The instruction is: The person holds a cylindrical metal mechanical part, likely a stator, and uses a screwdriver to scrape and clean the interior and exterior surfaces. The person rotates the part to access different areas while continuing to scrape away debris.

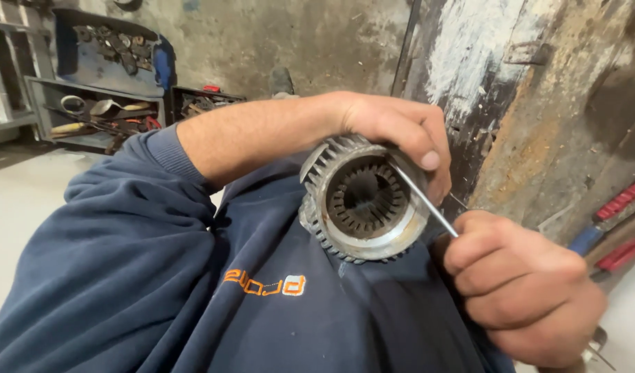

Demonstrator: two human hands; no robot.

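My left hand point(399, 130) grips a round steel gear hub point(362, 200) from above, holding it in front of my navy sweatshirt. The hub has outer teeth around its rim and inner splines in its bore, which faces me. My right hand point(521, 290) is closed on a thin metal rod point(424, 200). The rod slants up and left, and its tip rests at the upper right edge of the bore, just under my left thumb.
A rough, stained wall point(552, 103) stands close on the right. Red- and blue-handled tools point(618, 207) lie at the right edge. A blue rack of tools and metal parts point(103, 83) stands at the back left on a pale floor.
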